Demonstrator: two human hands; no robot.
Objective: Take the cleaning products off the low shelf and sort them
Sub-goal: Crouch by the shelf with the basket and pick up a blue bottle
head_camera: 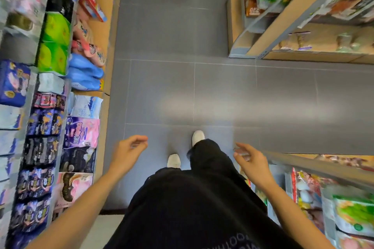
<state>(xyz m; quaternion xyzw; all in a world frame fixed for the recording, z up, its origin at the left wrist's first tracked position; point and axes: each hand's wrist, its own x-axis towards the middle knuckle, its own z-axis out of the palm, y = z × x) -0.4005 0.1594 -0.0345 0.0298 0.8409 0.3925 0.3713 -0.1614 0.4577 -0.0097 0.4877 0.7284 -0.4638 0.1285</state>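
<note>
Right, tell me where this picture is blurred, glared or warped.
Head view: the left-shelf packs are smeared by motion blur, worst toward the frame edge, and the fingertips of the left hand and the right hand are soft too. Head view: a pale patch of glare lies on the grey floor tiles mid-frame. Head view: the wide lens splays the right shelves outward.
</note>
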